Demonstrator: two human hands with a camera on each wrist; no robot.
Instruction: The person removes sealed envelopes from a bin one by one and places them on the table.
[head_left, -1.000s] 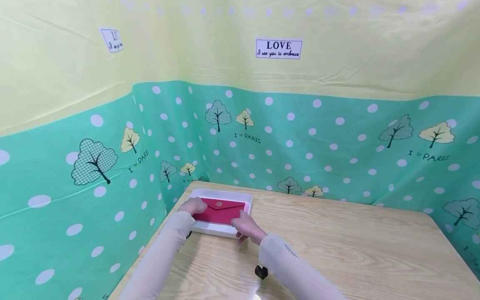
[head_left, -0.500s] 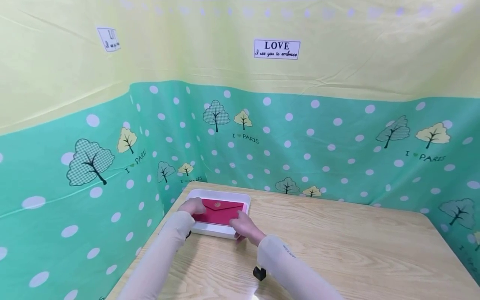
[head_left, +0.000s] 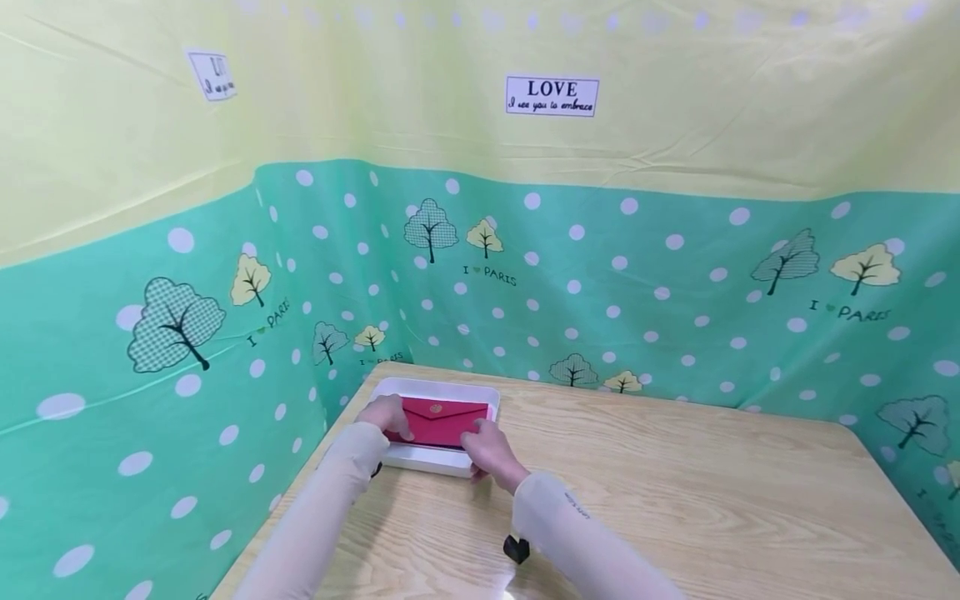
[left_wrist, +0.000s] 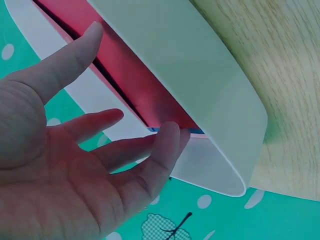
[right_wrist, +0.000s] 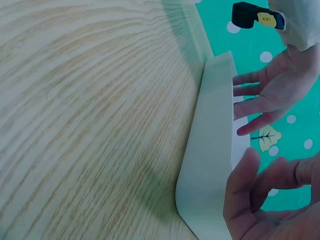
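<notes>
A red envelope [head_left: 442, 423] with a pointed flap and a round gold emblem lies in a white tray [head_left: 427, 460] at the table's far left corner. Pink and blue edges show under it in the left wrist view. My left hand [head_left: 385, 414] is over the tray's left end, with its thumb on the envelope. Seen from the left wrist, that hand's fingers [left_wrist: 162, 150] are spread around the envelope's end. At the right front corner is my right hand [head_left: 489, 450], its index finger touching the envelope. The fingers [right_wrist: 242, 185] are bent by the rim; their hold is hidden.
The wooden table [head_left: 637, 492] extends to the right of the tray. A green and yellow patterned curtain [head_left: 600, 250] hangs behind and along the left side. A black device [head_left: 516, 548] is on the right wrist, and another black device [right_wrist: 250, 15] is on the left.
My left thumb has moved down and right across the envelope to its near edge. The right hand stays at the tray's corner. The head view has shifted slightly.
</notes>
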